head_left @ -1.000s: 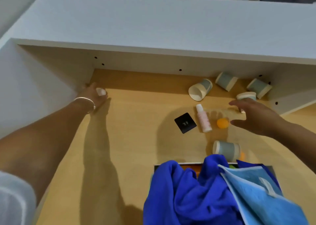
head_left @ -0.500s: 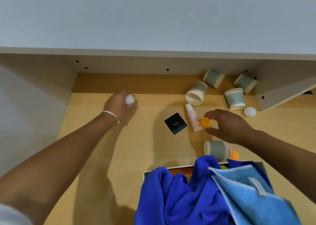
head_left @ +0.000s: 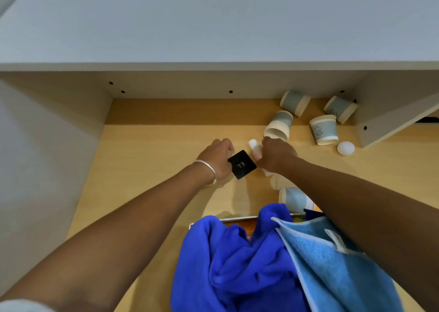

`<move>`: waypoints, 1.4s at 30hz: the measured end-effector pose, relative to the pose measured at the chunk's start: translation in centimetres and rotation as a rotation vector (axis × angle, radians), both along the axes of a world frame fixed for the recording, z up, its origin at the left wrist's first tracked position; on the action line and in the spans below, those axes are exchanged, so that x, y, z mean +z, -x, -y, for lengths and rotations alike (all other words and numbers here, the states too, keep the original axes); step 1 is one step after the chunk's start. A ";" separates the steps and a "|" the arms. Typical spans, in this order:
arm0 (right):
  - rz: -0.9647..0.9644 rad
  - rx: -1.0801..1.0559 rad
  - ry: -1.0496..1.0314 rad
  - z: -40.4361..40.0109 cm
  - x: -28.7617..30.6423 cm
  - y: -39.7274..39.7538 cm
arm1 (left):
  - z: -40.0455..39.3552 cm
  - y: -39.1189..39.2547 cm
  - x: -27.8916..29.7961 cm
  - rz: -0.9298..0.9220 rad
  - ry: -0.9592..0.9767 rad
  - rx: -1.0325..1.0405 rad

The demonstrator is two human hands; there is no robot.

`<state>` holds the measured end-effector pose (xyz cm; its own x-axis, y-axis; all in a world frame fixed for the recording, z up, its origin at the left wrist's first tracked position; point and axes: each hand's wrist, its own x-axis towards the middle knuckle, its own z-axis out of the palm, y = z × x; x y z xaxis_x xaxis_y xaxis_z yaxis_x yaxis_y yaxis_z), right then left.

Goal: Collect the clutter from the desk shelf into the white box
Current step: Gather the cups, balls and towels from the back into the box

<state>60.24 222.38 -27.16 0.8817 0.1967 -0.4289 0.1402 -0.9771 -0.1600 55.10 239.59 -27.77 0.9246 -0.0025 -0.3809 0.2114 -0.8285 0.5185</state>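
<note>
My left hand point(head_left: 217, 159) is curled shut at the left corner of a black square tile point(head_left: 242, 165) lying on the wooden desk. The white ball it held a moment ago is hidden. My right hand point(head_left: 276, 156) is closed over a small white bottle point(head_left: 253, 143); only the bottle's cap and bottom end show. The orange ball is out of sight inside that hand. Whether the fingers also grip the bottle I cannot tell. The white box point(head_left: 237, 219) sits near me, stuffed with a dark blue towel point(head_left: 232, 264) and a light blue towel point(head_left: 332, 271).
Several paper cups lie tipped at the back right, one point(head_left: 324, 129) beside a white ball point(head_left: 345, 148). Another cup point(head_left: 294, 199) lies just behind the box. A white shelf point(head_left: 213, 27) overhangs the desk, with side panels left and right point(head_left: 392, 119).
My left hand carried the white ball from the far left to the black tile. My right hand closed on the orange ball and shifted left onto the bottle.
</note>
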 end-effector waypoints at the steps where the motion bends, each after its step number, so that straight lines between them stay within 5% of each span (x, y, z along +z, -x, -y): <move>1: 0.000 -0.005 -0.055 0.0 0.3 0.1 | 0.1 0.2 0.6 0.000 -0.005 0.016; 11: 0.103 0.029 -0.634 8.8 13.2 5.9 | 2.1 7.5 13.2 0.245 0.067 0.037; 16: 0.094 0.043 -0.708 16.5 16.0 11.8 | 7.4 15.9 19.0 0.388 0.253 0.031; 22: 0.147 0.208 -0.690 21.3 15.0 14.6 | 14.5 25.2 19.5 0.447 0.229 -0.004; 33: 0.037 0.322 -0.681 20.6 12.2 16.2 | 20.8 32.5 16.2 0.417 -0.216 -0.319; 42: -0.041 0.257 -0.683 19.6 12.4 16.4 | 20.4 32.0 13.9 0.467 -0.454 -0.301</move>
<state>43.86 202.74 -14.77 0.7574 0.6309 -0.1681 0.3328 -0.5945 -0.7320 23.14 219.23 -13.86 0.9754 -0.2182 0.0305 -0.2201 -0.9714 0.0892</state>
